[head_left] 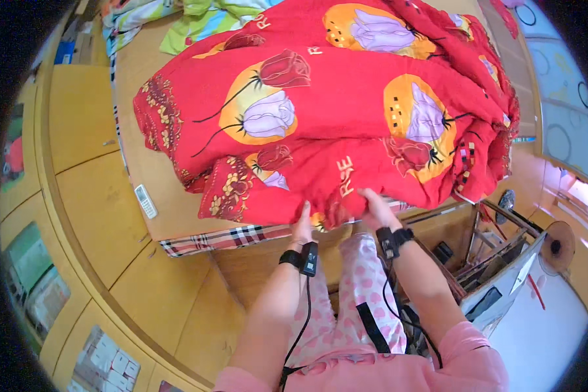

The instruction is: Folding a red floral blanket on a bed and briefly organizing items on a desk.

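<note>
A thick red quilt (346, 111) with purple and dark red roses on orange patches lies bunched across the bed (151, 171). Both of my hands are at its near edge. My left hand (303, 228) grips the edge, thumb on top and fingers hidden under the cloth. A short way to the right, my right hand (377, 212) holds the same edge, its fingers partly hidden in the folds. Between the hands the fabric is gathered and a little blurred. Each wrist wears a black strap with a small cabled box.
A white remote control (145, 201) lies at the bed's left edge, near the checked cloth (238, 240). Wooden cabinets (85, 202) line the left side. A green and white cloth (196, 26) is at the far end. An open-topped wooden frame (467, 251) and a round fan-like object (556, 247) stand at right.
</note>
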Tool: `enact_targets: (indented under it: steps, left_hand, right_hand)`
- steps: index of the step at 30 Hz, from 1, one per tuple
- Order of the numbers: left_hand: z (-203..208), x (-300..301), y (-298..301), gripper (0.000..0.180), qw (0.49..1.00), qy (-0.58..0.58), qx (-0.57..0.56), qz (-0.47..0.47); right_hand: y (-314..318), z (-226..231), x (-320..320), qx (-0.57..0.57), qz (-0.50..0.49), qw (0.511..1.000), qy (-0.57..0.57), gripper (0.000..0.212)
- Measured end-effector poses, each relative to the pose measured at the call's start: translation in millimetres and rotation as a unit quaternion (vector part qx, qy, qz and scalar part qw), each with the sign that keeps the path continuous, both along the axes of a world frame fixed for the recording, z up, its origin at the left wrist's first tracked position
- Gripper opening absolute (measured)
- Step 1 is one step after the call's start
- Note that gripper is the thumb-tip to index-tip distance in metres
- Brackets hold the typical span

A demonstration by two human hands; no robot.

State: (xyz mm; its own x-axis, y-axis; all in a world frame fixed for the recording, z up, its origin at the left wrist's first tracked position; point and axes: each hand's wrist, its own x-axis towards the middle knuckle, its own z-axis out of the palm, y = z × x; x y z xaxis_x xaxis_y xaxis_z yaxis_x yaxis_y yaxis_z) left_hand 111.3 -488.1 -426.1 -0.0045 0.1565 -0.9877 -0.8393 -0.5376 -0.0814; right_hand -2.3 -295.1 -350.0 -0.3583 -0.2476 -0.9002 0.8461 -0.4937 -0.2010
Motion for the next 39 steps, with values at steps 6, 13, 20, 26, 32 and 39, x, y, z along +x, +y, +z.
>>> enact_targets:
  steps: [6,13,20,26,32,39]
  left_hand:
    - [51.2,-16.2,41.4,0.063,0.947,0.077,0.015,0.31]
    - [145.3,-55.4,-23.9,0.043,0.928,0.125,0.001,0.351]
    - [217.7,-68.5,-23.3,0.047,0.922,0.142,-0.134,0.334]
    - [201.9,-116.6,51.7,0.046,0.909,0.204,-0.081,0.355]
    - [235.1,-91.8,36.0,0.041,0.899,0.356,-0.098,0.233]
    - [301.2,-104.9,111.9,0.056,0.889,0.321,0.03,0.326]
  right_hand:
    - [18.3,21.1,53.0,-0.086,0.035,0.995,-0.028,0.045]
    - [92.9,-28.3,33.5,-0.028,-0.207,0.975,-0.074,0.07]
    - [176.9,-36.4,-9.9,0.061,-0.38,0.922,-0.046,0.085]
    - [267.9,13.0,-65.4,0.072,-0.4,0.911,0.077,0.053]
    - [308.3,136.1,-85.6,0.0,-0.439,0.892,0.108,0.062]
    - [257.5,227.6,-76.4,-0.027,-0.108,0.972,0.206,0.038]
